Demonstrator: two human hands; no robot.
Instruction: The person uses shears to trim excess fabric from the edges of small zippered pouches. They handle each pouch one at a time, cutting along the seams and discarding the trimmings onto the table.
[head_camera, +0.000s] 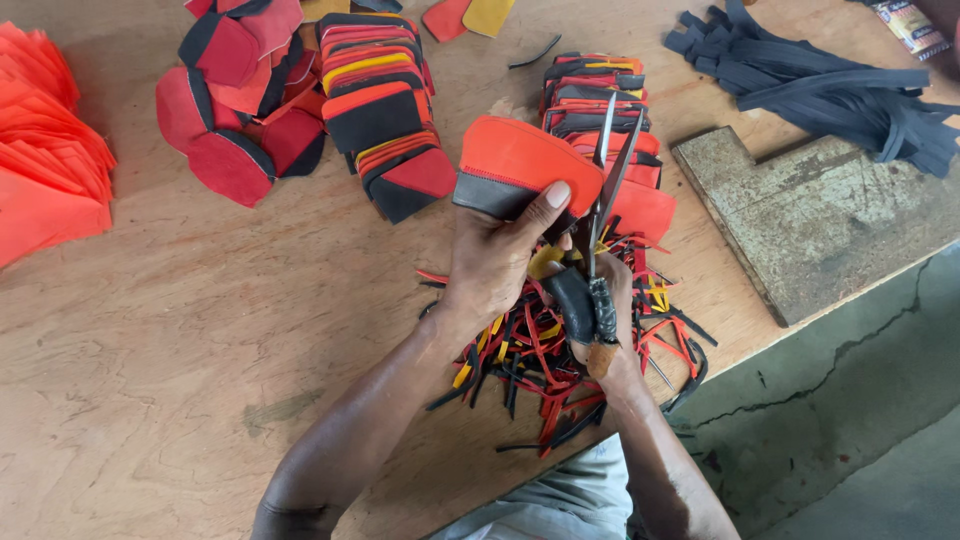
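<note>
Near the middle of the frame the left hand (495, 262) has its grip closed on an orange and grey stitched piece (520, 165), thumb pressed on its lower edge. Just right of it, the right hand (600, 305) is clenched round the wrapped handles of the scissors (605, 170), blades slightly parted beside the piece. Trimmed strips (530, 360) litter the wooden surface (200, 330) below; stacked pieces (375, 100) lie above.
</note>
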